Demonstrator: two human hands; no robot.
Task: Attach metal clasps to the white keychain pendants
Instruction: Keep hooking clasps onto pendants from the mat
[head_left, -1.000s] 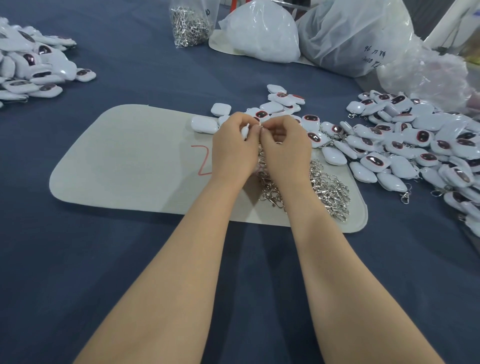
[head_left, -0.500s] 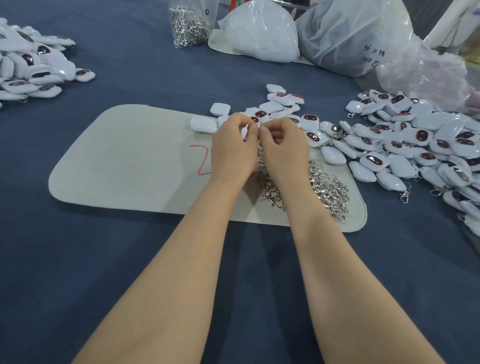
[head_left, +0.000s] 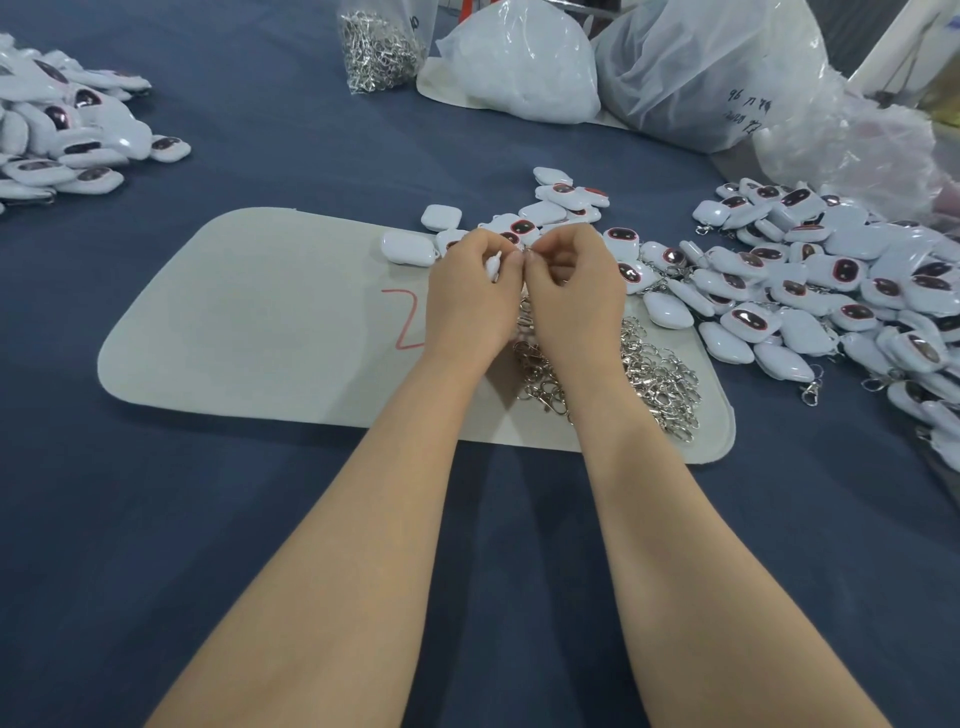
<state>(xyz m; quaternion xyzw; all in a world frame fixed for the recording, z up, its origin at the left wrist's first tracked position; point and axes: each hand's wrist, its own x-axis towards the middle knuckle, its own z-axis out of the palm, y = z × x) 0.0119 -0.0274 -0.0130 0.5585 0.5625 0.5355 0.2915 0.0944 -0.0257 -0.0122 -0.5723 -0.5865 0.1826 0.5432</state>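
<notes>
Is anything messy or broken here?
Nothing looks broken. The metal clasps lie in a tangled heap on the grey mat, and white pendants spill past its right edge onto the blue tablecloth. That looks like work piles, not an accident.

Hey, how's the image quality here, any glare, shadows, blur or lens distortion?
Head view: soft even light, sharp focus; glare on the clear plastic bags and glossy white keychain pendants; faint forearm shadows on the dark blue tablecloth; wide-angle stretching toward the edges; left hand and right hand hide most of the pinched white pendant and metal clasp.
</notes>
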